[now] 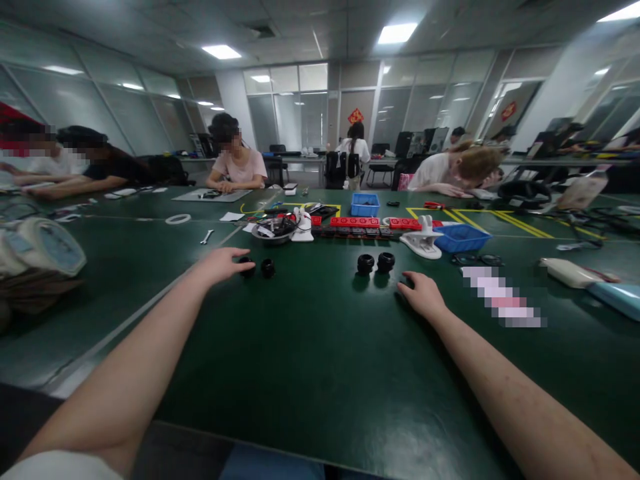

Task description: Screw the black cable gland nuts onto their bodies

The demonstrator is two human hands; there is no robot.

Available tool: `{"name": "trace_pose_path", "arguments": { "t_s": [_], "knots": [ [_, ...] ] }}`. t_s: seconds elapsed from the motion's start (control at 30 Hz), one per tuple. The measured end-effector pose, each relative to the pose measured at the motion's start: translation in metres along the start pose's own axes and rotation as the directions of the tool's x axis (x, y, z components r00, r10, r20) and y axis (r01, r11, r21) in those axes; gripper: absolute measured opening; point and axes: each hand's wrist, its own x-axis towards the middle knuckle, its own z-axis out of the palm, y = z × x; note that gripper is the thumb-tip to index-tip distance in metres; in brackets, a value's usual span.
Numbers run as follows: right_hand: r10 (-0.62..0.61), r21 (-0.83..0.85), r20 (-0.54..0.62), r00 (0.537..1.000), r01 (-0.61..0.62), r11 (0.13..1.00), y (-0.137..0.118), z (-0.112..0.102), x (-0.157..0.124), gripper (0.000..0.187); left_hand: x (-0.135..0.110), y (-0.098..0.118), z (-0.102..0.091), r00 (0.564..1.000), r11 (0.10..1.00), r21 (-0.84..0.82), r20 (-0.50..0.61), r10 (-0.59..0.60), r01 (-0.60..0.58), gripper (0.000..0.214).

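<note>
Bare forearms (125, 347) stretched over the green surface (300, 347), where four rounded black parts (385, 262) stood, two per side. Left hand (225, 265) had its fingers right at the leftmost part (245, 272), half hiding it, so I couldn't tell if they gripped; its neighbour (268, 268) stood just beside. Right hand (423, 292) rested near the right-hand pair (365, 264), fingers loosely bent, holding nothing. Imo a light pinch on the sides was safest, since those probably tipped easily.
</note>
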Motion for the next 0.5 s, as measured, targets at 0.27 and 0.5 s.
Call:
{"name": "trace_pose_path", "arguments": {
  "t_s": [0.27,0.5],
  "knots": [
    [-0.030,-0.043,0.025,0.999,0.031,0.999,0.001,-0.004,-0.001,0.037,0.033,-0.015,0.025,0.990,0.992,0.118,0.126,-0.060,0.046,0.026],
    [-0.041,-0.047,0.035,0.999,0.042,0.998,0.002,-0.003,0.001,0.037,0.046,-0.020,0.039,0.985,0.996,0.080,0.166,-0.040,0.027,0.027]
  ]
}}
